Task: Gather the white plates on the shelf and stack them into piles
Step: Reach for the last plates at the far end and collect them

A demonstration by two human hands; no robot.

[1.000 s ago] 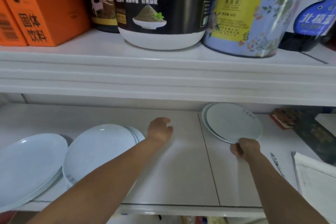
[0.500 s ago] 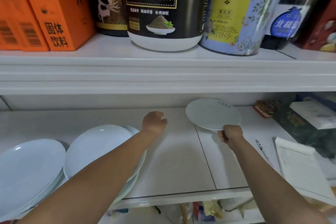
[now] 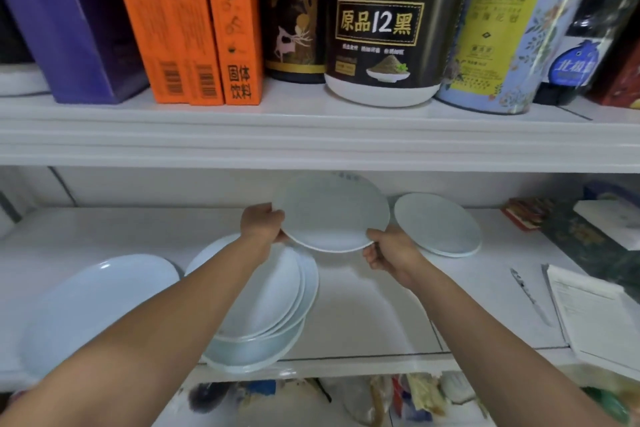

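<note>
Two bare forearms reach forward into the white lower shelf [image 3: 381, 315], and both hands grasp one round white plate [image 3: 334, 215] held above it. The left hand [image 3: 261, 224] pinches its left rim; the right hand [image 3: 391, 253] grips its near right edge. The plate is tilted, over the far edge of an uneven pile of white plates [image 3: 266, 305].

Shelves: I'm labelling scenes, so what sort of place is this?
Likely a home pantry or cupboard: white shelves holding food tins, drink boxes and loose plates.
</note>
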